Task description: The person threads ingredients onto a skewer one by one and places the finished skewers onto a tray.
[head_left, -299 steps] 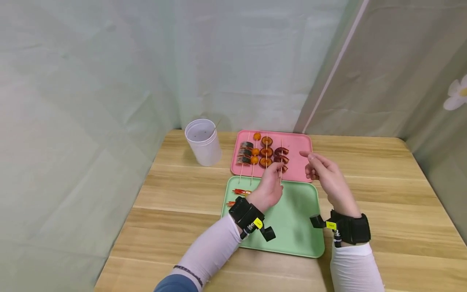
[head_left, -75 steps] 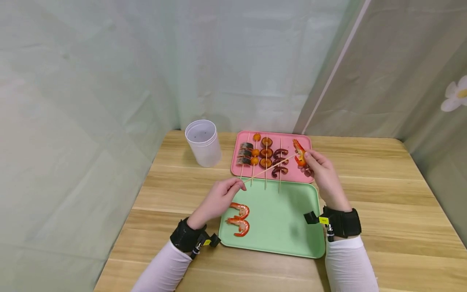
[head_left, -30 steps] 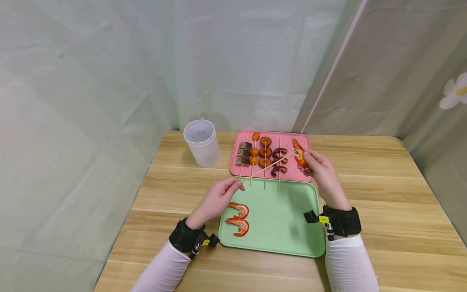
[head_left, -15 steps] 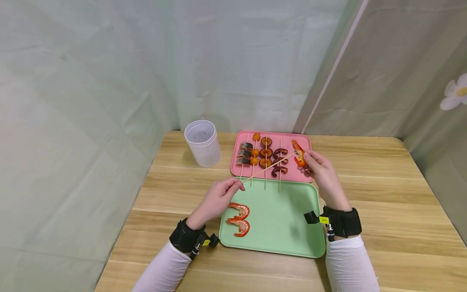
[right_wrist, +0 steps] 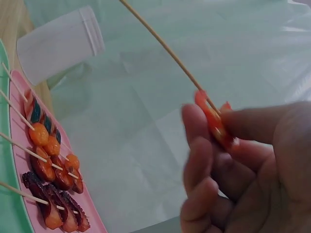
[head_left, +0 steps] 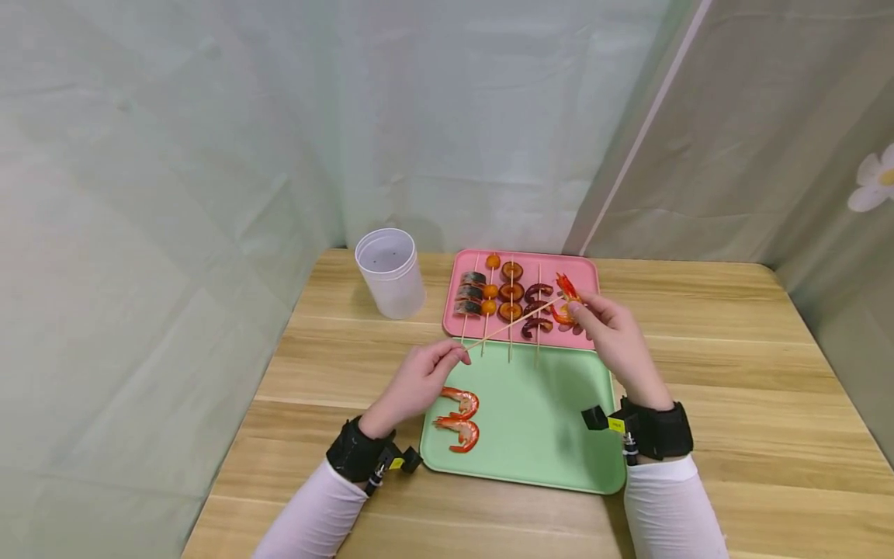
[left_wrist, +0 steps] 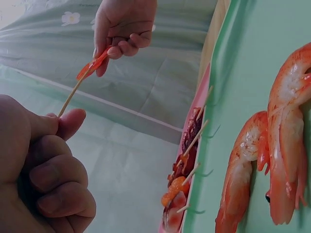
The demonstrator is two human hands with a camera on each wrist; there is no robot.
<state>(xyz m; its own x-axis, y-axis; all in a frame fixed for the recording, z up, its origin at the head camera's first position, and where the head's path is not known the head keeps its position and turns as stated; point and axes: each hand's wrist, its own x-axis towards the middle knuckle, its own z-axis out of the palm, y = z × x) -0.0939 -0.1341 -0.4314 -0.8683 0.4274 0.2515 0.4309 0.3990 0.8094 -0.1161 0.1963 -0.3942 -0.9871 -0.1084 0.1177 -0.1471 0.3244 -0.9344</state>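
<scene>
My left hand point(head_left: 421, 376) pinches the near end of a thin wooden skewer point(head_left: 513, 322) between thumb and forefinger. The skewer slants up to the right, its far end at a red-orange shrimp point(right_wrist: 217, 121). That shrimp is pinched by the thumb and fingers of my right hand point(head_left: 618, 334), over the right side of the pink tray point(head_left: 569, 268). In the right wrist view the skewer's end meets the shrimp beside the thumb. Two more shrimp point(head_left: 459, 433) lie at the left of the green tray point(head_left: 538, 419), below my left hand.
On the pink tray lie several loaded skewers: fish pieces point(head_left: 469, 293), orange balls point(head_left: 490, 291), mushroom slices point(head_left: 511, 292) and octopus tentacles point(head_left: 538, 310). Their lower ends reach over the green tray's back rim. A white plastic tub point(head_left: 393, 283) stands left of the pink tray on the wooden table point(head_left: 328, 341).
Since ten seconds ago, the octopus skewer has been laid down, and a new skewer and a shrimp have been picked up. Just now my right hand has shifted slightly left, turning the shrimp.
</scene>
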